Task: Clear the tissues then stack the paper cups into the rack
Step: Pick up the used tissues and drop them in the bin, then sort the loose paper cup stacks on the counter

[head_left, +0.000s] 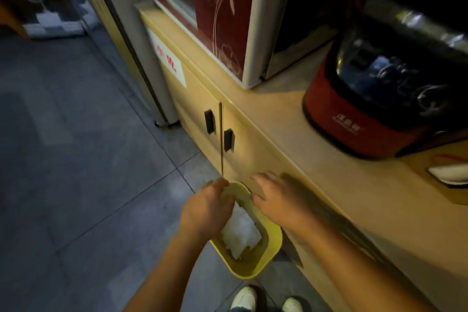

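Observation:
A yellow waste bin point(274, 240) stands on the floor against the cabinet, with crumpled white tissues point(241, 232) lying inside it. My left hand point(206, 208) hovers over the bin's far left rim, fingers loosely bent downward, and nothing shows in them. My right hand point(277, 197) is blurred above the bin's right side, close to the cabinet front, with its fingers spread and empty. No paper cups or rack appear in this view.
A beige cabinet point(200, 99) with two black door handles runs along the right under a countertop point(316, 159). On it stand a red appliance point(367, 119) and a red-and-white machine point(222, 15). A white dish point(450, 173) sits at the right edge. Grey tiled floor point(76, 159) lies left.

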Demonstrator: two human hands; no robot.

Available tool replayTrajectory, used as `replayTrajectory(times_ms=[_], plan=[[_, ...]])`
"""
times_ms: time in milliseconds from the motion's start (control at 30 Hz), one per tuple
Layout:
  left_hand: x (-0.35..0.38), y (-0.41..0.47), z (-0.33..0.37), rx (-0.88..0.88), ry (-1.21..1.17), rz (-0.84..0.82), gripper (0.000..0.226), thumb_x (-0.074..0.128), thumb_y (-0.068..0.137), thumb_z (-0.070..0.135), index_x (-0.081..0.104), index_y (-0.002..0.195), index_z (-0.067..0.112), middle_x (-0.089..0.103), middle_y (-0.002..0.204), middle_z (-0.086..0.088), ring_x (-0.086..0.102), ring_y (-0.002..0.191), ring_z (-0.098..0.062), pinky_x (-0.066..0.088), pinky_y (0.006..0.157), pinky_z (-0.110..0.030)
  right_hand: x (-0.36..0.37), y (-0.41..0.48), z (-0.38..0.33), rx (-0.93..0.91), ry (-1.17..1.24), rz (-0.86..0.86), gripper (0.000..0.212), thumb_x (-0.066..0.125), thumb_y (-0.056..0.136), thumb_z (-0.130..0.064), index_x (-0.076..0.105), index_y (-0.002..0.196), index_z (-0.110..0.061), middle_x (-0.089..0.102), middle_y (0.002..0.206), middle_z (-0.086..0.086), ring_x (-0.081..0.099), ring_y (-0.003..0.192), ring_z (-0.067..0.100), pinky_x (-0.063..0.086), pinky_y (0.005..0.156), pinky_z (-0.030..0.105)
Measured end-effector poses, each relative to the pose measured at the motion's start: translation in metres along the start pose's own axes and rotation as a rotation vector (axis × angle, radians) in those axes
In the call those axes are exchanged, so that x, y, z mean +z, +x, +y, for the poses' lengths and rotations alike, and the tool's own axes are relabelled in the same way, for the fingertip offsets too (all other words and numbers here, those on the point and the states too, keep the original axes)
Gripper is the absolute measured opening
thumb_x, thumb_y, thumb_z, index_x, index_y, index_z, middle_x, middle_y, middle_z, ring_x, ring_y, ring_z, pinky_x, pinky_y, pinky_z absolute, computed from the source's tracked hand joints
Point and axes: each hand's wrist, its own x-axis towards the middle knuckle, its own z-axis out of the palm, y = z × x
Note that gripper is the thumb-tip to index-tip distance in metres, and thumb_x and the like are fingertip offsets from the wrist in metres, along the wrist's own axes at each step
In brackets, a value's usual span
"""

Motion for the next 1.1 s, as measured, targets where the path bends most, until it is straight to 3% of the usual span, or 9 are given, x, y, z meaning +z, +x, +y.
replayTrajectory(times_ms=[167, 367, 467, 533, 700, 933, 1100], plan=[[-0.086, -0.037, 0.061, 0.147, -0.082, 0.136, 0.034, 0.053, 0.088, 0.040, 0.055, 0.119, 0.025, 0.065, 0.114, 0.001, 0.061, 0.101, -0.016, 0.052, 0.083, -0.035, -0.099, -0.042, -0.044, -0.067, 0.008, 0.189, 0.035, 0.050, 0.089, -0.034, 0.047, 0.120, -0.019, 0.057, 0.120, 0.006, 0.057, 0.105, 0.029, 0.049, 0.082, 0.041], [-0.140, -0.084, 0.137, 0.395, -0.109, 0.201, 0.031, 0.054, 0.086, 0.042, 0.057, 0.116, 0.031, 0.064, 0.100, 0.014, 0.061, 0.093, -0.005, 0.052, 0.079, -0.032, -0.183, -0.113, -0.059, -0.055, -0.054, 0.410, 0.037, 0.050, 0.089, -0.036, 0.047, 0.123, -0.023, 0.058, 0.121, 0.004, 0.055, 0.110, 0.026, 0.047, 0.087, 0.040], [-0.148, -0.103, 0.180, 0.525, -0.134, 0.181, 0.017, 0.055, 0.086, 0.041, 0.054, 0.103, 0.045, 0.062, 0.092, 0.022, 0.058, 0.087, 0.000, 0.047, 0.074, -0.026, -0.215, -0.155, -0.057, -0.031, -0.069, 0.485, 0.037, 0.046, 0.091, -0.039, 0.043, 0.126, -0.028, 0.055, 0.124, -0.002, 0.053, 0.111, 0.020, 0.046, 0.087, 0.036], [-0.147, -0.115, 0.211, 0.616, -0.129, 0.158, 0.013, 0.057, 0.085, 0.038, 0.054, 0.094, 0.048, 0.061, 0.085, 0.025, 0.058, 0.084, 0.004, 0.048, 0.074, -0.024, -0.234, -0.183, -0.053, -0.021, -0.089, 0.550, 0.038, 0.045, 0.091, -0.041, 0.041, 0.128, -0.031, 0.055, 0.123, -0.006, 0.053, 0.107, 0.016, 0.043, 0.082, 0.032], [-0.124, -0.141, 0.288, 0.775, -0.133, 0.099, 0.023, 0.061, 0.083, 0.036, 0.063, 0.105, 0.028, 0.069, 0.090, 0.013, 0.064, 0.084, -0.003, 0.053, 0.076, -0.029, -0.274, -0.246, -0.029, 0.088, -0.105, 0.691, 0.038, 0.046, 0.091, -0.039, 0.044, 0.127, -0.026, 0.057, 0.122, -0.002, 0.054, 0.108, 0.020, 0.044, 0.081, 0.034], [-0.078, -0.178, 0.379, 0.963, -0.120, -0.055, 0.024, 0.059, 0.084, 0.037, 0.062, 0.106, 0.029, 0.070, 0.097, 0.008, 0.065, 0.092, -0.010, 0.054, 0.082, -0.038, -0.308, -0.341, 0.029, 0.288, -0.112, 0.792, 0.031, 0.049, 0.091, -0.035, 0.049, 0.120, -0.024, 0.060, 0.113, 0.001, 0.057, 0.101, 0.021, 0.048, 0.081, 0.040], [-0.042, -0.196, 0.428, 1.033, -0.118, -0.117, 0.017, 0.061, 0.085, 0.034, 0.063, 0.101, 0.028, 0.067, 0.084, 0.014, 0.064, 0.087, -0.009, 0.054, 0.079, -0.035, -0.322, -0.395, 0.070, 0.420, -0.101, 0.822, 0.032, 0.050, 0.090, -0.032, 0.050, 0.120, -0.022, 0.061, 0.114, 0.004, 0.057, 0.099, 0.022, 0.045, 0.078, 0.035]])
